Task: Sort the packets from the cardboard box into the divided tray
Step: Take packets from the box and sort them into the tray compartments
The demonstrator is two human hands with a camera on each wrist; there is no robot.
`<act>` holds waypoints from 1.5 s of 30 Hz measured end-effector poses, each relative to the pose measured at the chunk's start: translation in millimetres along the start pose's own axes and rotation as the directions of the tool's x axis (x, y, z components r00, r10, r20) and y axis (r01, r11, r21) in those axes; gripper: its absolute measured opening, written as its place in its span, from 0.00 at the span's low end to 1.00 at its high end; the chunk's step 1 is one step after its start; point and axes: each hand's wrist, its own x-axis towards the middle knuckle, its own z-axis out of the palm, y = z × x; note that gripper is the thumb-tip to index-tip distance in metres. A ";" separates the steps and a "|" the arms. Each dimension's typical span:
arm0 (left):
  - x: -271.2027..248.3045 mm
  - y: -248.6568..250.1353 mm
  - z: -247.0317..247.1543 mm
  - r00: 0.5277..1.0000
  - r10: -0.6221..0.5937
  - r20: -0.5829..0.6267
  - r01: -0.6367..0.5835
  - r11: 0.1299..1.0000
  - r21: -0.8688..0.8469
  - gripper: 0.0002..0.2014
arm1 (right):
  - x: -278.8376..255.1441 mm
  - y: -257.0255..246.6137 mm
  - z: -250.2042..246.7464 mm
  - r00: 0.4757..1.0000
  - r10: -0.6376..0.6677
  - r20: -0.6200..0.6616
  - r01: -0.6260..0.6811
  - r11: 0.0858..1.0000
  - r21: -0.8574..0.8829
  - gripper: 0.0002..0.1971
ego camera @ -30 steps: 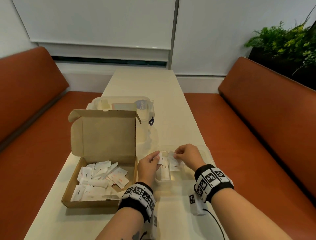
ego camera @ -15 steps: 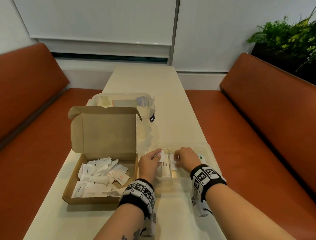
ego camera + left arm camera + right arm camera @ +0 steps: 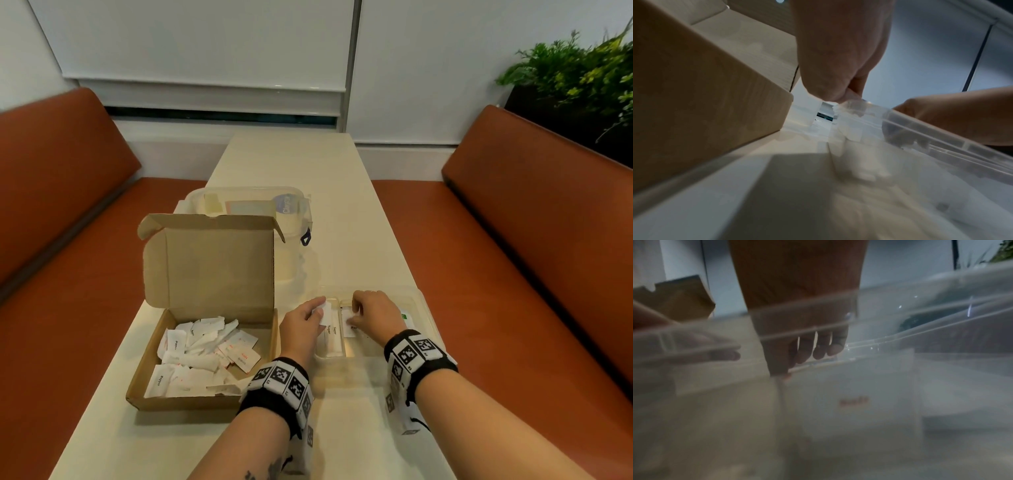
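Low centre of the head view, my left hand [image 3: 303,325] and right hand [image 3: 373,313] each pinch a packet [image 3: 326,313] over the divided tray [image 3: 423,301]; light, limp paper, best nipped at an edge.

Head view evenly lit and fairly sharp, soft overhead light, faint shadows on the pale worktop [image 3: 346,212], wide-angle bending at the edges, both wrist views dim, blurred and hazy, seen through the cloudy divided tray [image 3: 941,324] wall with small glints
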 end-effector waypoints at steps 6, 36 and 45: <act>-1.0 8.1 3.8 0.999 -0.035 0.028 0.037 0.996 -0.084 0.20 | -0.8 -16.9 -14.2 0.994 0.100 -0.040 -0.066 0.855 0.514 0.06; -4.0 10.7 1.5 0.985 0.059 -0.161 0.024 0.881 0.473 0.17 | 1.1 4.6 -5.4 0.981 0.121 0.151 -0.125 0.992 0.019 0.05; -1.7 9.2 0.9 0.984 0.032 -0.173 0.046 0.901 0.431 0.16 | 2.6 4.4 7.8 0.997 0.011 0.075 0.004 0.979 -0.204 0.06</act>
